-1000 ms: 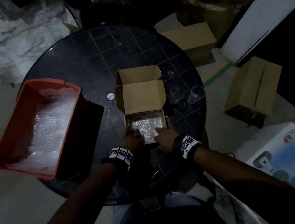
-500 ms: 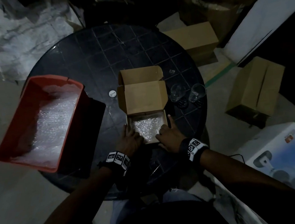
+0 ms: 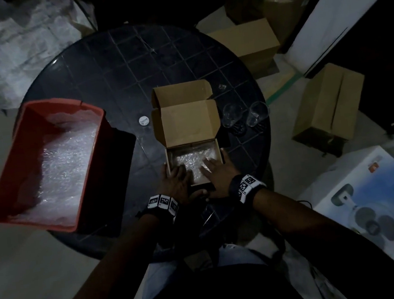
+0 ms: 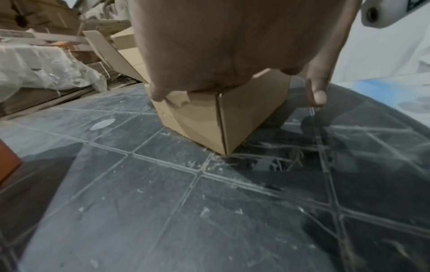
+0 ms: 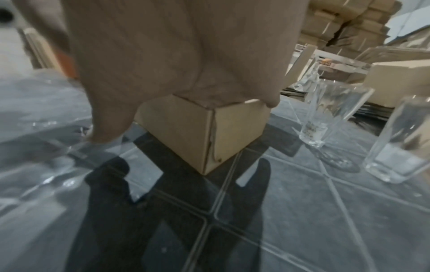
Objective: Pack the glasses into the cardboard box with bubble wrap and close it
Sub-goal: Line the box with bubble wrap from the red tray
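Observation:
An open cardboard box (image 3: 189, 125) stands mid-table with its lid flaps tipped back. Bubble wrap (image 3: 192, 158) lines its bottom. My left hand (image 3: 178, 173) reaches over the near left corner and my right hand (image 3: 211, 167) over the near right, fingers spread flat on the wrap. Two clear glasses (image 3: 231, 114) (image 3: 258, 114) stand upright to the right of the box, untouched. The left wrist view shows the box corner (image 4: 209, 119) under my palm. The right wrist view shows the box (image 5: 209, 132) and both glasses (image 5: 325, 114) (image 5: 400, 143).
A red bin (image 3: 5, 176) holding more bubble wrap (image 3: 67, 164) overhangs the left side of the round dark table (image 3: 132, 65). A small white disc (image 3: 143, 120) lies left of the box. Cardboard boxes (image 3: 328, 107) and a printed carton (image 3: 379, 204) sit on the floor to the right.
Both hands have slid from the box's near corners further in, so the fingers now lie on the bubble wrap. The box and glasses have not moved.

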